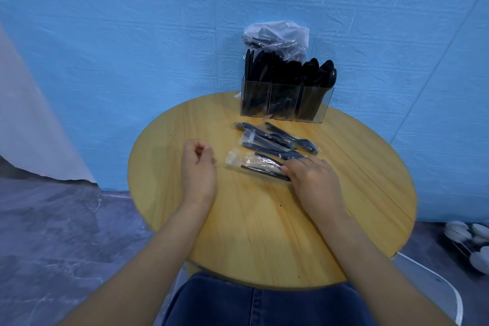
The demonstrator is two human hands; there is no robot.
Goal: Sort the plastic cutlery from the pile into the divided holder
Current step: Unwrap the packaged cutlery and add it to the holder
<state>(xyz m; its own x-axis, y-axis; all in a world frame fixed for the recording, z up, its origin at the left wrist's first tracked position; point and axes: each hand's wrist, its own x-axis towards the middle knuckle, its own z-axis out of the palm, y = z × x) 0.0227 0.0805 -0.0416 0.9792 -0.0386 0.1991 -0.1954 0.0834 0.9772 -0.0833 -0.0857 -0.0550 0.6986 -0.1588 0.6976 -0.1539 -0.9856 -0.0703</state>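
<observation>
Head view looks down on a round wooden table set against a blue wall. At the far edge stands a clear divided holder with three compartments in a row, each already packed with upright black cutlery: flat blades in the left one, a dense dark bunch in the middle whose type is hard to tell, and spoons in the right one. Behind the holder, touching its back, leans a crumpled clear plastic bag with more black pieces inside.

Just in front of the holder lies the pile of black cutlery, each piece in a thin clear wrapper, the pieces overlapping and running roughly left to right. The nearest wrapped piece lies a little apart from the rest.

The right hand rests palm down on the right end of that nearest piece, its fingers fairly straight and pressing on it, so its grip is open. The left hand hovers over the table to the left of the pile, fingers curled into a loose fist holding nothing visible.

Blue jeans show at the bottom edge, and white bowls sit on the floor at the right.
</observation>
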